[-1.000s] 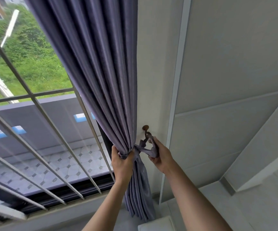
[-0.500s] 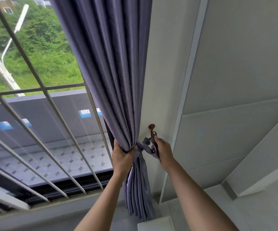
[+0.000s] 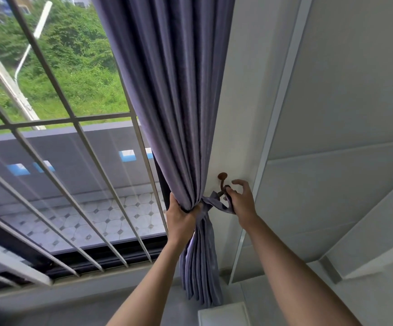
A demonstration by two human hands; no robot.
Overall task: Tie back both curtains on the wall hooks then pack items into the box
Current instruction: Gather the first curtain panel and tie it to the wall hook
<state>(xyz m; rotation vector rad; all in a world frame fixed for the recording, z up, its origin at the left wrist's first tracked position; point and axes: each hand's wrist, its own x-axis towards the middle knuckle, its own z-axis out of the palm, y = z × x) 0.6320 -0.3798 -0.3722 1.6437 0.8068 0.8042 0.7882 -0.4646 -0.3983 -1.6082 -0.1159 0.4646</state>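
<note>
Beside the window, left hand clenches the curtain; right hand pinches the tieback at the hook.

- The curtain runs past the top edge; its rail is out of view.
- The left hand covers the gathered waist.
- The tieback seems looped on the hook, though the right hand hides the loop's end.

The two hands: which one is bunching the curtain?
The left hand bunches the curtain; the right hand only pinches the tieback strap at the hook.
</note>
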